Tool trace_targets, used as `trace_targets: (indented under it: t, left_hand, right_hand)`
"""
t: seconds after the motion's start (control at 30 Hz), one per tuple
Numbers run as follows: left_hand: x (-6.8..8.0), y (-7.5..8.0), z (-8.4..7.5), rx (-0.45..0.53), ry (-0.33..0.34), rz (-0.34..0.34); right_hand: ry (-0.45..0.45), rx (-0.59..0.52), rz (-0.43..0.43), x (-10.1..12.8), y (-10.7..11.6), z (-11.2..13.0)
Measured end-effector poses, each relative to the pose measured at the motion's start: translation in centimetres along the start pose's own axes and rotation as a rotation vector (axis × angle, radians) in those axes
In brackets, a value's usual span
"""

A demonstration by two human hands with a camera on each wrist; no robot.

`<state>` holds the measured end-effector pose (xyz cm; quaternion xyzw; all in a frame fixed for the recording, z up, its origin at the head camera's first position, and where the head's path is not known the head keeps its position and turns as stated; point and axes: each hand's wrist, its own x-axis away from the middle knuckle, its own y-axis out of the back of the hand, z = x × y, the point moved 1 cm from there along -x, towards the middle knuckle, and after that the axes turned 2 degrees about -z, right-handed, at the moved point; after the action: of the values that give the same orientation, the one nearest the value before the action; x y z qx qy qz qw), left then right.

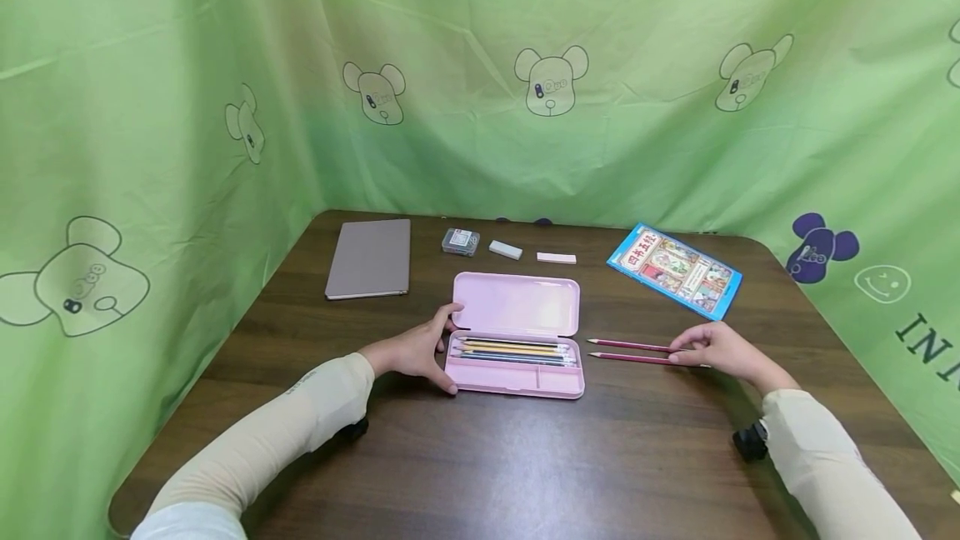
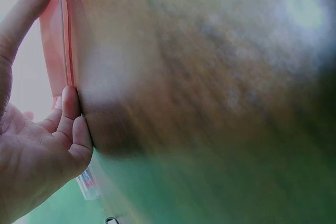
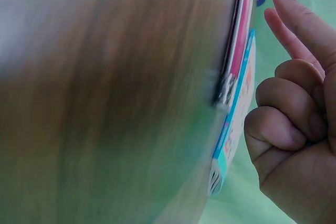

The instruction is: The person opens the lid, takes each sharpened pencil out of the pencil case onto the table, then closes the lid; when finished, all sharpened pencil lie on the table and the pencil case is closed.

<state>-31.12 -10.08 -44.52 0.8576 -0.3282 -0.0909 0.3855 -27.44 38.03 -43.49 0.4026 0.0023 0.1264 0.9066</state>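
A pink pencil case (image 1: pixel 495 375) lies open on the table, its lid (image 1: pixel 517 304) tipped back and several pencils (image 1: pixel 513 348) in its rear compartment. My left hand (image 1: pixel 415 350) grips the case's left end, thumb at the front corner and fingers near the lid. In the left wrist view, those fingers (image 2: pixel 71 114) curl against the pink edge. To the right of the case lie two red pencils (image 1: pixel 630 345), points toward it. My right hand (image 1: pixel 716 350) is over their far ends. Its index finger and thumb extend above the pencils in the right wrist view, other fingers folded.
Behind the case stand a small clear box (image 1: pixel 461 242), a white eraser (image 1: pixel 506 250) and a pink-and-white block (image 1: pixel 556 257). A grey notebook (image 1: pixel 369 258) lies back left, a blue-edged picture book (image 1: pixel 678 269) back right. Green cloth (image 1: pixel 465 157) hangs around the table.
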Motion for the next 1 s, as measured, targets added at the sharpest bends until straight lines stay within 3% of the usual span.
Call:
trace_targets:
  t: [1.0]
  left_hand:
    - [0.1, 0.1, 0.0, 0.015, 0.025, 0.019]
  right_hand:
    - [0.091, -0.041, 0.097, -2.5, -2.7, 3.3]
